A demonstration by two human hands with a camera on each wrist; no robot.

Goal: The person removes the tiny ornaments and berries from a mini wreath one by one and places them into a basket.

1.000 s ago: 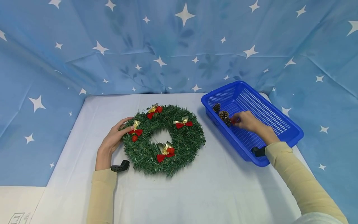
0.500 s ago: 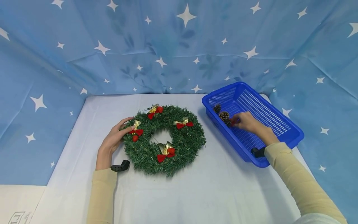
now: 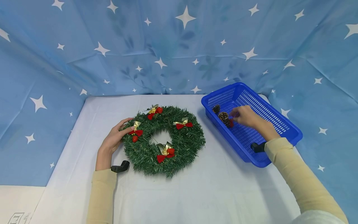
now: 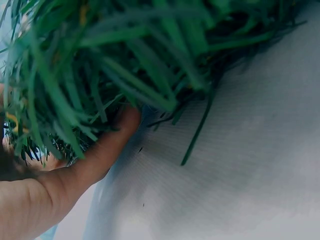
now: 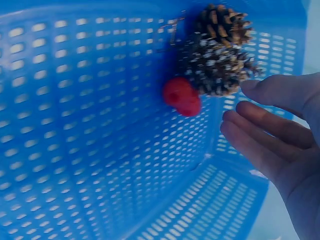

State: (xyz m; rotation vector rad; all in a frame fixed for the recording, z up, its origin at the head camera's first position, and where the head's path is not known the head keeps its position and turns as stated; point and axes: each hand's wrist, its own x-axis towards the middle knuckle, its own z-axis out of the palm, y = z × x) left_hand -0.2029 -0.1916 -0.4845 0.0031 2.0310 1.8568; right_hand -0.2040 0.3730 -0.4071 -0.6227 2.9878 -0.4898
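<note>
A green wreath (image 3: 190, 140) lies on the white-covered table, trimmed with several red-and-gold bows, some bearing red berries. My left hand (image 3: 114, 137) holds its left side, thumb beside the left bow (image 3: 136, 132); in the left wrist view the thumb (image 4: 107, 150) presses into the green needles. Inside the blue basket (image 3: 268, 113), my right hand (image 3: 247, 117) hovers near pine cones. The right wrist view shows its thumb and fingers parted with nothing between them. Red berries (image 5: 181, 96) lie against a frosted pine cone (image 5: 215, 65), with a browner pine cone (image 5: 223, 25) behind.
The basket stands at the table's back right, its raised perforated walls around the right hand. Another pine cone (image 3: 216, 108) sits at its far left end. A star-patterned blue cloth (image 3: 179, 71) hangs behind the table (image 3: 195, 193).
My right hand has let go of the red berries and moved slightly up and away, leaving them beside the pine cones. The left hand and wreath have stayed put.
</note>
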